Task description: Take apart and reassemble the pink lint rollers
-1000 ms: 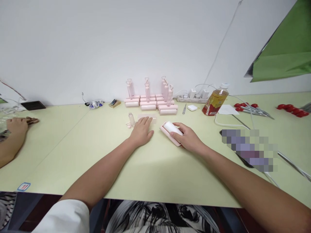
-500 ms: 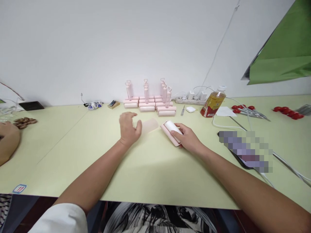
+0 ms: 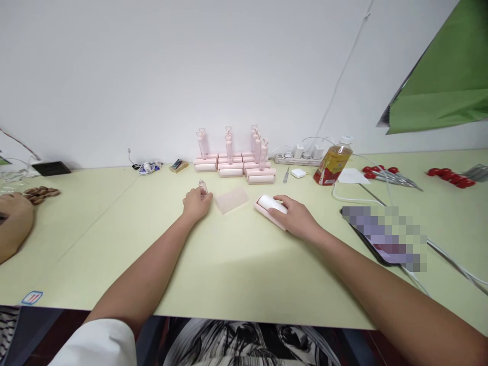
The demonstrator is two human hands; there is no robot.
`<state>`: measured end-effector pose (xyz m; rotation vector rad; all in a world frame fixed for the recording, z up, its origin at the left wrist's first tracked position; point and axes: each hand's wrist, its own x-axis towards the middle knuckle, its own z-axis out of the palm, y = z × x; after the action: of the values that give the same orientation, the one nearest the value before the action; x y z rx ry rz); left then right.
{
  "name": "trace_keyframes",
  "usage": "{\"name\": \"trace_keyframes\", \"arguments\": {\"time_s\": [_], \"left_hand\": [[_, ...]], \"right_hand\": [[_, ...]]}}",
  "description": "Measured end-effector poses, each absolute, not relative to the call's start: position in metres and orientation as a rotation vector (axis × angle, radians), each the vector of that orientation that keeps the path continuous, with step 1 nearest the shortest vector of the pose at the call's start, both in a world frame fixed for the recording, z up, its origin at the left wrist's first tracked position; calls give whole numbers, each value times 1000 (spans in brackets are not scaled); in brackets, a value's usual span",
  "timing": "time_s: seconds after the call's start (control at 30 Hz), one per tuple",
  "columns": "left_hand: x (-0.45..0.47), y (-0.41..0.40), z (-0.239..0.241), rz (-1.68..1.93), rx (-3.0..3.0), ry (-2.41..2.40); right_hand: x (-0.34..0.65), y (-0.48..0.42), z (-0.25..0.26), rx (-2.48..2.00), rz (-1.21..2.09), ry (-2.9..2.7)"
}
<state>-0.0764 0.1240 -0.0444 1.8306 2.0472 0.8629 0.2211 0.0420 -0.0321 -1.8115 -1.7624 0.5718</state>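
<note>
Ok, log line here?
left hand: pinches small clear pink handle | right hand: holds white roller in pink case | translucent pink flat cover: between hands

Left hand curls around a small clear plastic handle, upright on the pale green table. Right hand clasps a white paper roll in a pink plastic cradle. Between the hands, a flat translucent pink sheet. Behind it, stacked pink rollers.

table pale green | lint roller | pink sheet | bottle | power strip
</note>
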Motion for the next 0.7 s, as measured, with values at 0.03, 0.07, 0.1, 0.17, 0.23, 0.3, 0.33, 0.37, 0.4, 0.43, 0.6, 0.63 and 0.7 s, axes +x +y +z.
{"name": "trace_keyframes", "arguments": {"time_s": [0.03,0.07,0.1,0.17,0.23,0.3,0.33,0.37,0.4,0.43,0.6,0.63,0.7], "left_hand": [[-78,124,-44,894,1818,2033],[-79,124,-42,935,1800,2019],[-79,124,-39,984,1781,2005],[-78,121,-32,1103,1735,1942],[-71,113,-23,1194,1680,1825],[-60,98,-15,1177,1610,1611],[-52,87,-11,1111,1557,1435],[-44,75,-8,1005,1536,1261],[-36,62,-6,846,1581,1126],[-28,49,-5,685,1658,1035],[1,10,-7,385,1823,778],[3,10,-8,441,1761,780],[3,17,-11,595,1499,814]], "right_hand": [[223,43,-32,-1823,553,-1805],[225,44,-32,-1832,539,-1845],[226,45,-32,-1839,530,-1881],[228,45,-30,-1868,519,-1935],[227,43,-27,-1920,461,-1960],[224,38,-21,-1903,339,-1952],[221,33,-18,-1843,292,-1937],[217,28,-15,-1745,292,-1920],[213,22,-13,-1623,357,-1900],[208,16,-11,-1497,491,-1878],[190,-4,-8,-1072,1138,-1798],[189,-4,-7,-1058,1150,-1774],[190,-3,-5,-1082,1097,-1664]]}}
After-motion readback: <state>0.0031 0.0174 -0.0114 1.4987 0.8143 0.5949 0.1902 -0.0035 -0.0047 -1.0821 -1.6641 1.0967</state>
